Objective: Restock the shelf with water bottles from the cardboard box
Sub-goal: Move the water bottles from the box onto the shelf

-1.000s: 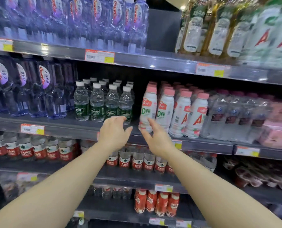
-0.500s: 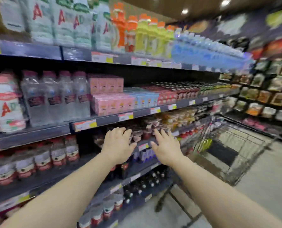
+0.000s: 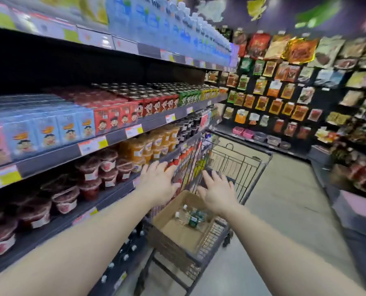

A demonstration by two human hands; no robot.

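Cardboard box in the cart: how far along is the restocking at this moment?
Done: the cardboard box looks mostly emptied, with bare bottom showing. In hand: nothing; the left hand and right hand are both open, stretched out above the box in the shopping cart. Left: a few water bottles lie in the box's far corner, not yet picked up or shelved. The water shelf is out of view.

Store aisle, blurred.
A wire cart (image 3: 241,161) stands centre; packets (image 3: 293,67), probably snacks, hang on the far wall.
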